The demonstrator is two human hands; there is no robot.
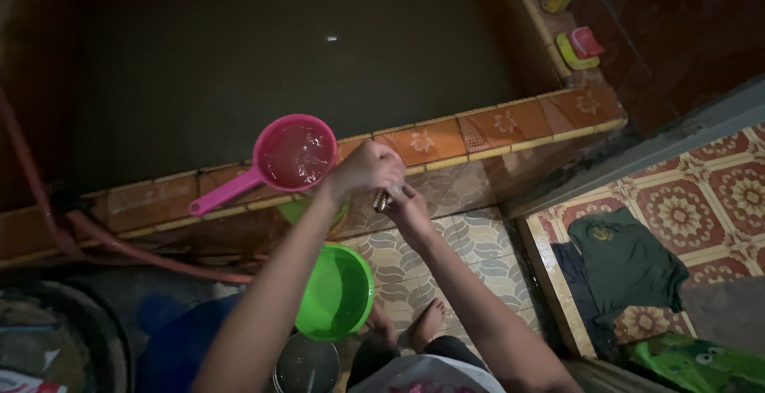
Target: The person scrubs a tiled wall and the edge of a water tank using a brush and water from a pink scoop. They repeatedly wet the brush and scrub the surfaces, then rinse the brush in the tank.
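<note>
Dark water tank [279, 50] behind orange tiled ledge [478, 134], green basin [335, 291] below, pink dipper [275, 160] on ledge with handle pointing lower-left, left hand [368, 168] fisted beside right hand [408, 203] gripping small dark object [382, 199], axis unclear.

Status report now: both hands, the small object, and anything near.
Left hand and right hand together on small dark object, kind unclear. Pink scoop on tiled ledge. Green basin below.
</note>
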